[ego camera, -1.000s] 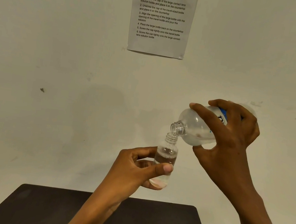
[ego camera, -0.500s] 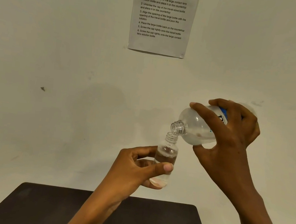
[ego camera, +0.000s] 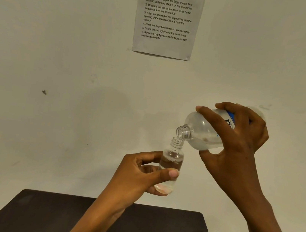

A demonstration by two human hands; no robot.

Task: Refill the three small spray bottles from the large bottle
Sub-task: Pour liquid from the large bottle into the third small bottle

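Left hand gripping upright small spray bottle, right hand grasping tilted large bottle, mouths touching, above dark surface

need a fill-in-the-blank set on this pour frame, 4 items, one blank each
The left hand holds the small bottle ____.
The right hand tilts the large bottle, its mouth just ____ the small bottle's neck.
Neither bottle has a ____ on.
The paper sheet on the wall lists ____ numbered steps.
Missing: upright, above, cap, six.
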